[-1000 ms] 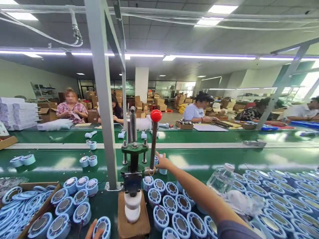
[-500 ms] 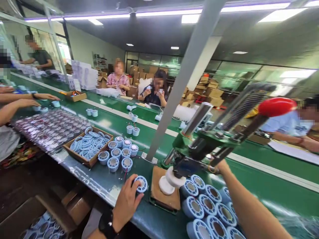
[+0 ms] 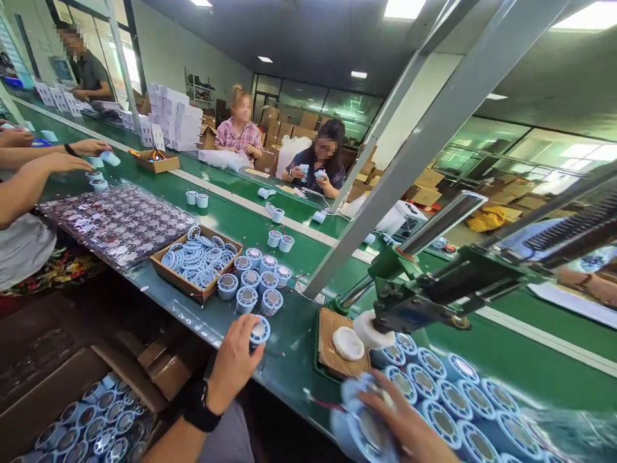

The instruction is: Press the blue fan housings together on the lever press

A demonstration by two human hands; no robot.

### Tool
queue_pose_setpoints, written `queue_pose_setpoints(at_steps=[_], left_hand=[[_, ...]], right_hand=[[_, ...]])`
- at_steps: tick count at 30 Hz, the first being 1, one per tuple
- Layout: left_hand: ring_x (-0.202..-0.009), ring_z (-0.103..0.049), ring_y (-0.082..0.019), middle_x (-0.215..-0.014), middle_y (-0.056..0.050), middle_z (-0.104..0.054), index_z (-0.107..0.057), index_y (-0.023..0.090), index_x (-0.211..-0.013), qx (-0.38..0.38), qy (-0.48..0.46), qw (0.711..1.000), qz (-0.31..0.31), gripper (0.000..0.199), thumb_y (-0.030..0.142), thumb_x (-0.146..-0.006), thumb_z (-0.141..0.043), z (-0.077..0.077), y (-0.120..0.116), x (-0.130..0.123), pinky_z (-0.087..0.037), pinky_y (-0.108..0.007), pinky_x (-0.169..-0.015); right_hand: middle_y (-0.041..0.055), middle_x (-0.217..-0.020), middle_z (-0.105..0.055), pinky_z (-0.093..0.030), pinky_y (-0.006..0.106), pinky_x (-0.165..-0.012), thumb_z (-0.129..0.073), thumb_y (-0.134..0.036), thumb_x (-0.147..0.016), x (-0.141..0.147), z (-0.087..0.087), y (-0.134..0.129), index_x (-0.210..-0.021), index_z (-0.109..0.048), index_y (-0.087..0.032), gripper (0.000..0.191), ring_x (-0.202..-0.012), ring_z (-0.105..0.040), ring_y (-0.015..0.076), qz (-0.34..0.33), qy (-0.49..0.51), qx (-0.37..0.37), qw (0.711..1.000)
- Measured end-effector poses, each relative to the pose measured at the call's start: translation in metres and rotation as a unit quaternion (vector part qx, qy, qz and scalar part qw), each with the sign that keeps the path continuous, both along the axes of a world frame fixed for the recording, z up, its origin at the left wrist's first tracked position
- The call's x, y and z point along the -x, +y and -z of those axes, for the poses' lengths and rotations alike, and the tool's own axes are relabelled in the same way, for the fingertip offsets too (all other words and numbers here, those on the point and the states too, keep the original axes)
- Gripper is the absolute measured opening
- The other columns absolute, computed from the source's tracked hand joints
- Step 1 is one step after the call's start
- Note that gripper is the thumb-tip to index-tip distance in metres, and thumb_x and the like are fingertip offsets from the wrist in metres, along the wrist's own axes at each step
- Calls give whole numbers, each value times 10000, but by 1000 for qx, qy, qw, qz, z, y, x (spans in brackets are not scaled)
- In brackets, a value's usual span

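Note:
My left hand [image 3: 237,354], with a dark watch on its wrist, has its fingers curled round a light-blue round housing [image 3: 260,329] with a pale disc face, low over the bench front edge. Just behind it stands a group of similar housings [image 3: 250,278]. My right hand [image 3: 402,411] is blurred by motion, its fingers on a light-blue housing [image 3: 355,391] with red wires trailing left. A larger-looking blue housing [image 3: 369,432] lies below those fingers. Beyond is a green hand press [image 3: 419,296], its white upper pad [image 3: 372,330] raised off the white lower pad [image 3: 348,343].
Several rows of housings [image 3: 441,415] fill the bench right of the press. A carton of blue rings [image 3: 157,260] and a sheet of metal plates [image 3: 120,222] lie left. A grey post [image 3: 357,241] slants overhead. Co-workers' hands [image 3: 72,161] work at far left.
My right hand has left the press handle and come down to the housings at the front. My left hand, still holding its housing, is nearer the group behind it. The view has swung left.

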State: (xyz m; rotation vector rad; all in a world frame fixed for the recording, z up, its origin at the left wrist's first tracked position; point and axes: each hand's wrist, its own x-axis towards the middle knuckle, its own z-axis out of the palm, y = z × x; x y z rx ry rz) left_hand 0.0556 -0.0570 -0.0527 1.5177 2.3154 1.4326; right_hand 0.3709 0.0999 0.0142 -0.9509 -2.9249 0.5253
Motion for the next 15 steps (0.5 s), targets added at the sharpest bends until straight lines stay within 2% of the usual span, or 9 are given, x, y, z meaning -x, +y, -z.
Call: queue_pose_setpoints(at_steps=[2, 3, 5, 7, 9, 11, 13, 15], left_hand=[[-1177, -577, -267, -1234, -107, -594, -526, 205, -1227, -10, 8, 1000, -10, 382, 119, -855, -535, -1, -7, 12, -493, -463, -1031], [-1167, -582, -263, -1224, -106, -597, -528, 201, -1225, -11, 11, 1000, -18, 374, 128, -858, -532, -1, -11, 17, -496, -457, -1025], [-1142, -597, -262, -1207, -106, -605, -534, 198, -1221, -12, 16, 999, -45, 365, 148, -860, -530, 0, -22, 24, -510, -449, -1004], [-1123, -612, -268, -1196, -110, -614, -542, 195, -1221, -16, 20, 997, -76, 362, 172, -860, -531, 3, -35, 27, -523, -452, -985], [-1119, -620, -275, -1194, -115, -622, -547, 196, -1230, -19, 19, 996, -90, 374, 184, -857, -532, 7, -46, 26, -531, -459, -978], [-1136, -619, -277, -1212, -115, -626, -547, 205, -1250, -13, 10, 997, -76, 397, 178, -854, -537, 9, -51, 17, -530, -467, -990], [-1168, -609, -275, -1244, -111, -624, -546, 215, -1273, 6, -7, 999, -31, 446, 144, -833, -555, 7, -48, 0, -522, -470, -1017], [-1202, -594, -276, -1280, -109, -616, -551, 218, -1288, 38, -31, 998, 25, 512, 92, -793, -573, 2, -38, -21, -506, -474, -1050]], right_hand=[[73, -1569, -303, -555, 510, -944, -796, -397, -621, 76, -5, -22, -1293, -598, -409, 701, -1204, -597, 402, 6, -8, 6, 1000], [117, -1555, -309, -544, 493, -961, -773, -385, -674, 112, -11, -25, -1294, -610, -337, 642, -1201, -604, 386, 9, -29, 0, 1000], [167, -1532, -316, -531, 484, -958, -758, -362, -725, 169, -23, -19, -1320, -592, -262, 626, -1168, -625, 365, 18, -75, -11, 997], [176, -1532, -309, -523, 482, -949, -778, -348, -727, 205, -29, -4, -1344, -569, -252, 658, -1147, -635, 356, 20, -102, -12, 994], [174, -1554, -279, -512, 471, -967, -809, -319, -707, 224, -28, 13, -1350, -563, -259, 692, -1173, -622, 357, 21, -101, -9, 995], [168, -1588, -210, -497, 462, -1001, -828, -284, -695, 231, -21, 24, -1407, -508, -282, 780, -1223, -593, 357, 23, -83, -7, 996], [176, -1615, -109, -482, 460, -1036, -822, -268, -713, 226, -13, 26, -1510, -358, -294, 922, -1309, -524, 360, 31, -60, -8, 998], [173, -1621, -83, -467, 462, -1070, -774, -247, -763, 211, 0, 16, -1550, -262, -279, 940, -1382, -448, 347, 54, 14, -27, 998]])
